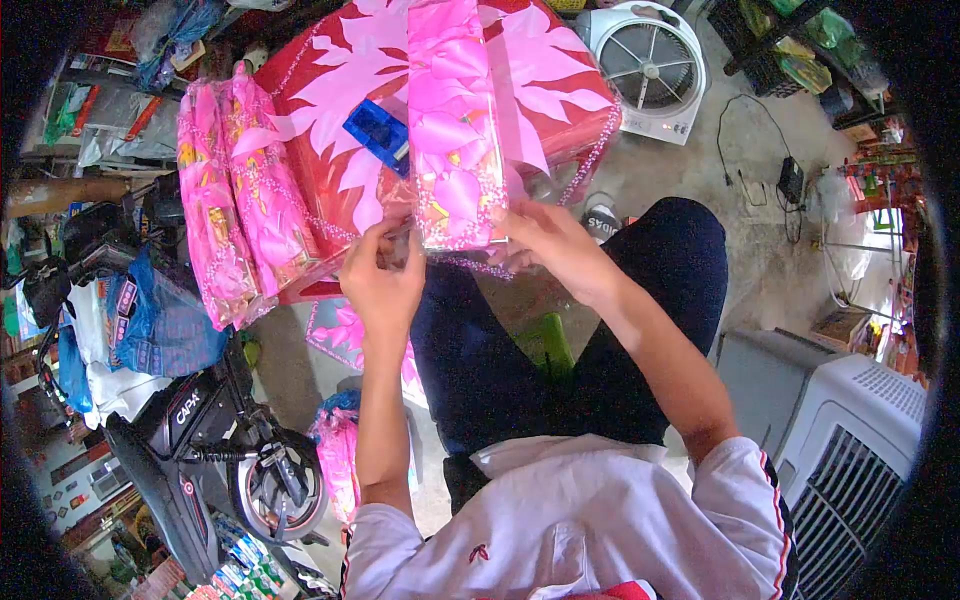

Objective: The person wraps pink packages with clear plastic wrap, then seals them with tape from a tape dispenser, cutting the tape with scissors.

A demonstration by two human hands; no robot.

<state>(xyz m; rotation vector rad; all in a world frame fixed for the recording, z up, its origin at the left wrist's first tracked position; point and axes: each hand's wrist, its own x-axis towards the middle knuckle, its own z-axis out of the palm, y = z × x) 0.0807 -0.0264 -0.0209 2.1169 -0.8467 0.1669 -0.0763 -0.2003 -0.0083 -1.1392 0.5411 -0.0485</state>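
Note:
A long pink leaf-patterned package (455,140) in clear plastic lies with its near end toward me on the red surface. My left hand (385,280) is at its lower left corner, thumb and fingers curled in a pinch at the clear wrap. My right hand (550,240) grips the lower right edge, its fingers partly hidden under the package. Just left of the package lies a blue tape dispenser (378,138). Two similar pink packages (245,190) lie side by side at the left edge of the surface.
The red surface (300,85) carries large pink leaf shapes. A white fan (650,70) stands beyond its right corner. A motorbike (190,450) is at left, with a blue bag (165,320) by it. At lower right stands an air cooler (850,430); a black adapter (790,180) lies on the floor.

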